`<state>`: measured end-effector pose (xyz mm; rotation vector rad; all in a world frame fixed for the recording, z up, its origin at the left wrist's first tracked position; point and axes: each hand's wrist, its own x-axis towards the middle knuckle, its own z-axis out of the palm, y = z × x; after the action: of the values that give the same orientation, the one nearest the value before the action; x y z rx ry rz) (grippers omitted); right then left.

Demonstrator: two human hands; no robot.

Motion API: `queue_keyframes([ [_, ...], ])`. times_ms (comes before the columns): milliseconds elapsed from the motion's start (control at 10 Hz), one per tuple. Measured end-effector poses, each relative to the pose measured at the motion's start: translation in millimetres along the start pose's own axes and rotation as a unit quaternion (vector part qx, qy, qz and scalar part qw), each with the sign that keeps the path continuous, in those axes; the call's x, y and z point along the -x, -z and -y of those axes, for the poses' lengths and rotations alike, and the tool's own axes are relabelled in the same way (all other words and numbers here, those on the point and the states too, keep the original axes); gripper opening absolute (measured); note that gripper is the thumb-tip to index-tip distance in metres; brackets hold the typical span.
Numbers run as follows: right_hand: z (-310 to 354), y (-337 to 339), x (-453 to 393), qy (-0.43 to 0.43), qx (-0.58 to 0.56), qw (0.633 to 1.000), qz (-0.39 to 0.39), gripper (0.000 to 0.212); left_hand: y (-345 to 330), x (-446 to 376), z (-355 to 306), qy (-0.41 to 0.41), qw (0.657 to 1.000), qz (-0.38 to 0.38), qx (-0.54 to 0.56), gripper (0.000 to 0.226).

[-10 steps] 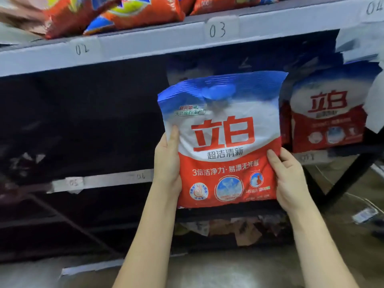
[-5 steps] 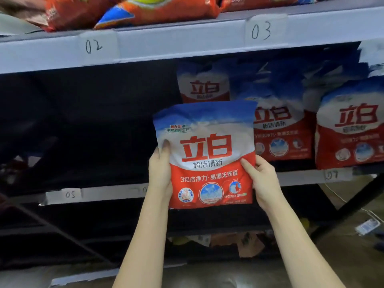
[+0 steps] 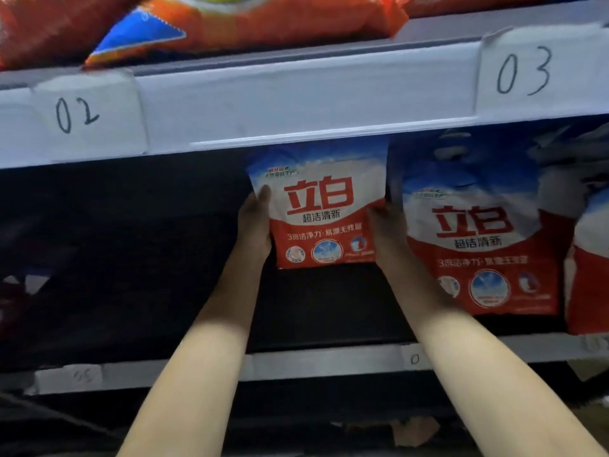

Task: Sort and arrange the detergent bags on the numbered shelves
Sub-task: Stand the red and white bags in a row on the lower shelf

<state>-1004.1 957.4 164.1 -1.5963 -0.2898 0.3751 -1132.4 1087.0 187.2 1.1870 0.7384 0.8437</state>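
Detergent bag (image 3: 324, 209), white, red and blue, stands upright inside the middle shelf bay, deep under the upper shelf rail (image 3: 296, 103), its top edge tucked behind that rail's lower lip.

Head view, hands: left hand (image 3: 253, 225) grasps the bag's left edge, thumb laid over the front face near the upper corner. Right hand (image 3: 387, 232) grasps the right edge lower down; its fingers go behind the bag and I cannot tell how they lie.

Head view, contents: just to the right of my right hand a second bag of the same print (image 3: 484, 245) stands nearer the shelf front, its left edge touching or almost touching that wrist. A third one (image 3: 590, 258) is cut off at the far right. Above both hands, orange bags (image 3: 230, 21) lie flat on the upper shelf.

Head view, labels: paper tag "02" (image 3: 77, 115) sits up and left of the left hand, tag "03" (image 3: 524, 70) up and right of the right hand. Lower rail (image 3: 313, 364) crosses under both forearms, with a faint "05" tag (image 3: 82, 376) to the left.

Head view, room: left of the left hand the bay is dark, contents unclear. Bare shelf floor (image 3: 323, 308) shows between the forearms, below the held bag.
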Motion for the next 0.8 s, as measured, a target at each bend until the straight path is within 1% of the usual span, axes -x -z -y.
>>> queue_keyframes([
  [100, -5, -16, -22, -0.023, -0.034, 0.997, -0.06, 0.029, -13, -25, 1, 0.006, 1.0, 0.029, 0.005, 0.024],
  [200, -7, -26, -42, -0.065, -0.127, 0.981, -0.13, 0.039, -26, -40, -2, 0.032, 0.999, 0.033, 0.001, 0.022],
  [300, 10, -31, -32, -0.031, 0.192, 0.973, -0.126, 0.036, -39, -63, 10, 0.032, 0.998, 0.053, 0.009, 0.024],
  [400, 8, -33, -38, -0.065, -0.109, 0.976, -0.18, 0.039, -41, -67, 11, 0.035, 0.995, 0.085, -0.04, 0.025],
  [500, -8, -42, -44, 0.017, 0.139, 0.972, -0.19, 0.041, -34, -73, 15, 0.011, 0.987, 0.121, -0.107, 0.015],
  [600, -20, -50, -34, 0.026, 0.196, 0.959, -0.205, 0.045, -21, -71, 29, 0.021, 0.981, 0.12, -0.153, 0.008],
  [700, -32, -55, -8, 0.01, 0.132, 0.964, -0.229, 0.059, -6, -65, 52, 0.043, 0.966, 0.127, -0.22, 0.04],
  [800, -53, -54, 14, -0.001, 0.154, 0.964, -0.215, 0.052, 7, -50, 73, 0.016, 0.945, 0.12, -0.305, 0.049],
])
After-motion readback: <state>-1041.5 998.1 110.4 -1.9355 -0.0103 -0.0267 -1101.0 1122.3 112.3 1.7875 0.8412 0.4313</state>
